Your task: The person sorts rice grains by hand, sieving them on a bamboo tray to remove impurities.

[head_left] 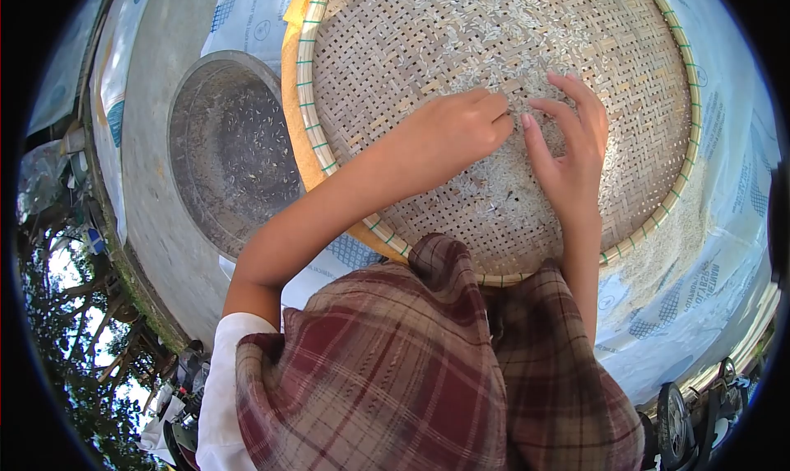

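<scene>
A round woven bamboo tray point(362, 84) with a green-stitched rim rests in front of me, with rice grains point(502, 174) scattered over its weave. Above the middle of the tray, my left hand point(473, 125) has its fingers curled together in a pinch; whatever it holds, if anything, is too small to make out. My right hand point(572, 137) is just to the right of it, fingers spread and bent over the grains, holding nothing visible.
A dark round basin point(222, 150) with a few grains inside stands left of the tray, on grey concrete point(152, 133). Printed blue-white sheets point(658, 306) lie around, with more grain point(671, 240) at the right. Plaid cloth point(370, 356) covers my lap. Motorbike wheels point(675, 422) show lower right.
</scene>
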Demonstrator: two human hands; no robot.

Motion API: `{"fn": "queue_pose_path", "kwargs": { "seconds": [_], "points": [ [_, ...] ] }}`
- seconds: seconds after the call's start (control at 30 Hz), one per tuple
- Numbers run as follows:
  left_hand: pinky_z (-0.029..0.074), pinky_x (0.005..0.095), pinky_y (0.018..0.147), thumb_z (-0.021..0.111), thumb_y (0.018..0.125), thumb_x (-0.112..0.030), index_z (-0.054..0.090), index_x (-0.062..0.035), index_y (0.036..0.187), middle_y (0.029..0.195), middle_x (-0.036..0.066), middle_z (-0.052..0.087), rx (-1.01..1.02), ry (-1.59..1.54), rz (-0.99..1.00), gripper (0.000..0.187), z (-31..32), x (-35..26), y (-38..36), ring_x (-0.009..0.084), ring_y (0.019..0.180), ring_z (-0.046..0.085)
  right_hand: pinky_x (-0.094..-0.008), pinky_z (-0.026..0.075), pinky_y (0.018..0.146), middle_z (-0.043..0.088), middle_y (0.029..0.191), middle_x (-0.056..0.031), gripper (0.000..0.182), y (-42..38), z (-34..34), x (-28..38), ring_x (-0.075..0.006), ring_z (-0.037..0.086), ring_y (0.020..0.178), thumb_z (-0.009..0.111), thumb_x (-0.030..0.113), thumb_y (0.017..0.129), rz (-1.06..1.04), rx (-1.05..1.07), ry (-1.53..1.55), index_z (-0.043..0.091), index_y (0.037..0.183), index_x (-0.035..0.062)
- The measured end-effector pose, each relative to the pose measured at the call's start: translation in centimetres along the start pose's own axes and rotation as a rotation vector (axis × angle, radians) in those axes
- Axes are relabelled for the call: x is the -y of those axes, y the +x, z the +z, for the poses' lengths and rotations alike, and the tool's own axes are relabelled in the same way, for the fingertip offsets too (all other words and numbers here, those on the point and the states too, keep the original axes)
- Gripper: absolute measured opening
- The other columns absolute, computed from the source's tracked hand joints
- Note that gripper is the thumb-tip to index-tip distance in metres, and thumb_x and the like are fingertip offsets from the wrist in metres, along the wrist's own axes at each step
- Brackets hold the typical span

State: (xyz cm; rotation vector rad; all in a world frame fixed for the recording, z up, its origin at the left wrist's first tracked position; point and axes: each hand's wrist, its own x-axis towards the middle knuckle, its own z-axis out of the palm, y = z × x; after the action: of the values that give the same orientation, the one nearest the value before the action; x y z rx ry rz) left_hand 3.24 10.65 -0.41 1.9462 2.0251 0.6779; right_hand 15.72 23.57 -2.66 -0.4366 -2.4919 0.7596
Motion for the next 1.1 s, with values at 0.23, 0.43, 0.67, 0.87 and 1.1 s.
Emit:
{"fn": "queue_pose_path", "kwargs": {
  "seconds": [0.23, 0.43, 0.67, 0.87, 1.1],
  "points": [
    [0.046, 0.0261, 0.061, 0.062, 0.077, -0.005, 0.058, 0.0012, 0.089, 0.077, 0.005, 0.055, -0.026, -0.47, -0.244, 0.014, -0.8, 0.6, -0.5, 0.0148, 0.067, 0.056, -0.0376, 0.034, 0.091, 0.056, 0.109, -0.0068, 0.015, 0.1, -0.1, -0.1, -0.0272, 0.048, 0.11, 0.066, 0.014, 0.072, 0.022, -0.007, 0.013, 0.062, 0.084, 0.0075],
    [0.044, 0.0213, 0.063, 0.06, 0.083, -0.009, 0.06, 0.0003, 0.092, 0.079, 0.001, 0.057, -0.03, -1.164, -0.687, 0.013, -3.1, 1.0, -2.2, 0.0079, 0.069, 0.053, -0.0387, 0.035, 0.092, 0.056, 0.111, -0.0087, 0.014, 0.1, -0.3, 0.1, -0.0281, 0.048, 0.11, 0.066, 0.011, 0.074, 0.036, 0.016, 0.003, 0.063, 0.087, 0.006],
    [0.047, 0.0226, 0.067, 0.057, 0.086, -0.01, 0.059, 0.0018, 0.097, 0.082, 0.003, 0.058, -0.101, -1.436, -0.696, 0.017, -3.1, 1.1, -2.7, 0.0087, 0.071, 0.055, -0.0386, 0.034, 0.092, 0.056, 0.111, -0.0086, 0.014, 0.1, -0.3, 0.2, -0.0282, 0.048, 0.11, 0.065, 0.01, 0.074, 0.042, 0.021, 0.005, 0.062, 0.087, 0.0061],
    [0.047, 0.0229, 0.066, 0.055, 0.087, -0.009, 0.058, 0.0013, 0.096, 0.084, 0.004, 0.057, -0.081, -1.481, -0.713, 0.014, -3.1, 1.0, -2.4, 0.0088, 0.071, 0.054, -0.0383, 0.034, 0.093, 0.056, 0.111, -0.0083, 0.013, 0.1, -0.3, 0.1, -0.028, 0.048, 0.11, 0.065, 0.011, 0.075, 0.042, 0.026, 0.006, 0.062, 0.087, 0.0062],
    [0.047, 0.0227, 0.068, 0.054, 0.087, -0.005, 0.057, 0.0027, 0.099, 0.086, 0.005, 0.057, -0.646, -1.462, -0.714, 0.015, -6.6, 2.4, -8.8, 0.0088, 0.075, 0.053, -0.0381, 0.034, 0.091, 0.056, 0.11, -0.007, 0.014, 0.0, -0.1, -0.2, -0.0272, 0.048, 0.11, 0.065, 0.013, 0.074, 0.02, 0.008, 0.002, 0.062, 0.085, 0.007]
  ]
}}
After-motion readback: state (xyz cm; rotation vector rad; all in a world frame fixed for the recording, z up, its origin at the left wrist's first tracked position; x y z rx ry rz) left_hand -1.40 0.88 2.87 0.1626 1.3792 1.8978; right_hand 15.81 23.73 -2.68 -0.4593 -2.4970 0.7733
